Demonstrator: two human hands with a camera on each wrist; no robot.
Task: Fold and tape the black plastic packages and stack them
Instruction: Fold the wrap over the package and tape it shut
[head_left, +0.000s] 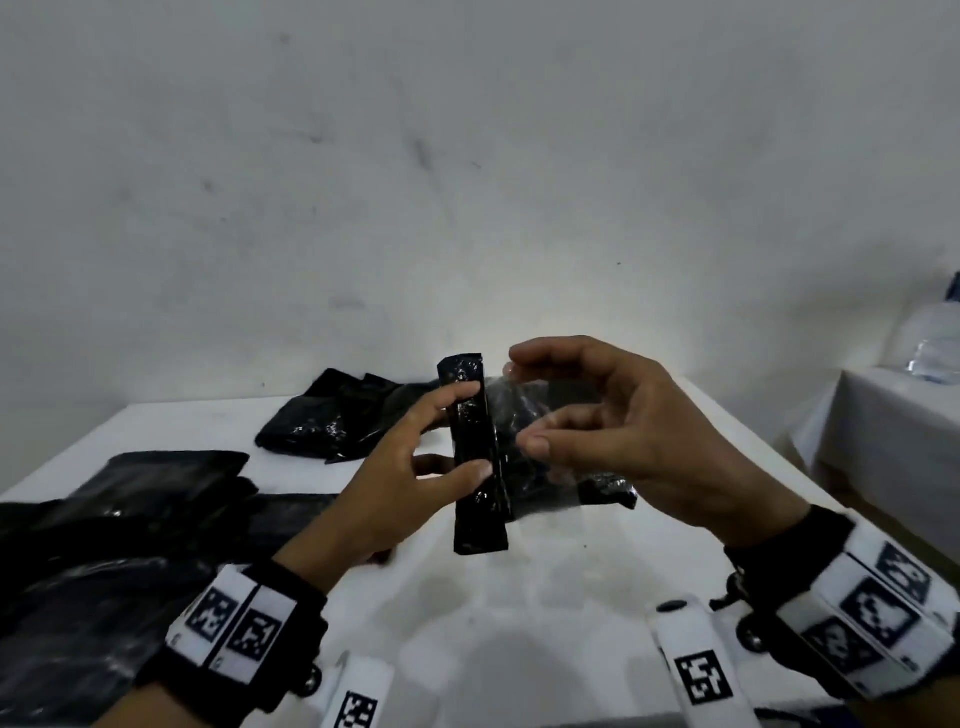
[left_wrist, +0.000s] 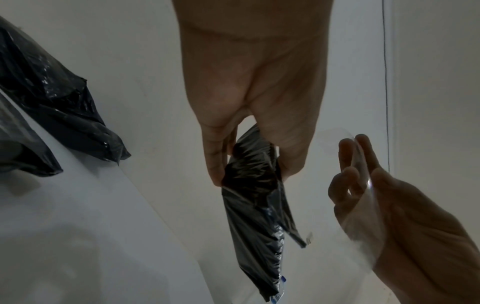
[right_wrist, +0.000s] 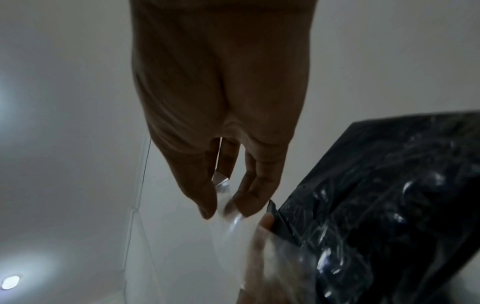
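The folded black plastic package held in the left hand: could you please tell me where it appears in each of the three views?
Head: the folded black plastic package stands upright at centre, gripped by the left hand.
Left wrist: it hangs from the fingers, centre to lower centre.
Right wrist: it fills the lower right.
Shared landmark: the clear tape strip pinched by the right hand.

Head cam overhead; wrist cams close-up.
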